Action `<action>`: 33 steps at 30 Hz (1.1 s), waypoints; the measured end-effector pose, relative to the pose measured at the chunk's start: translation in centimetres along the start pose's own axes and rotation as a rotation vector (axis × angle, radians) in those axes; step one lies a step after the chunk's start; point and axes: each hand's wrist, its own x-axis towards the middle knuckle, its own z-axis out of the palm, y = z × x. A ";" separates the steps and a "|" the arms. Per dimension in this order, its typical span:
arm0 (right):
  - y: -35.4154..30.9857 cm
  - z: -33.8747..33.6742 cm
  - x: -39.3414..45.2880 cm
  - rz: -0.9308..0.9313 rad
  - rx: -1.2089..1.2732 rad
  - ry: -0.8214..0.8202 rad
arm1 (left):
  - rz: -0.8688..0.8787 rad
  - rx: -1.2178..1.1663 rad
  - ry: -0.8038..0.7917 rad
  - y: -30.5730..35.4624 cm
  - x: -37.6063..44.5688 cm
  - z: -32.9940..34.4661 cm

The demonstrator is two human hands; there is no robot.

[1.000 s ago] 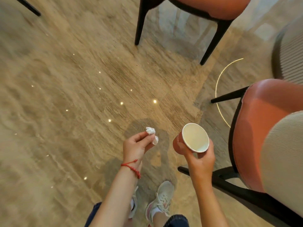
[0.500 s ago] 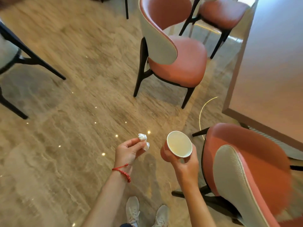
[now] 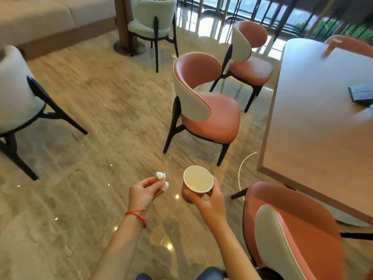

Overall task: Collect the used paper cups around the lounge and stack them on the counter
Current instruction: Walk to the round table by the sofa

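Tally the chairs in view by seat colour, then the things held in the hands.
Orange-seated chairs: 4 (near right, centre, behind it, far right beyond the table)
Pale chairs: 2 (left, far)
Paper cups: 1
Crumpled tissues: 1
Total: 8

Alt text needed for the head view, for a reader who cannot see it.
The right hand holds an empty red paper cup upright, and the left hand pinches a crumpled white tissue, above a glossy beige stone floor. Salmon-cushioned chairs stand beside a pale table.
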 end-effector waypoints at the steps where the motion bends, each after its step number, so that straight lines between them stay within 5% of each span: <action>1: -0.1 0.3 0.3 -0.004 -0.005 -0.004 | 0.016 0.000 -0.004 0.4 0.3 -0.1; 20: -1.8 7.3 21.6 -0.019 -0.040 -0.159 | 0.032 -0.082 0.138 10.0 17.3 3.5; 33: -1.8 18.7 38.3 -0.022 -0.014 -0.243 | 0.053 -0.089 0.210 18.1 34.2 3.1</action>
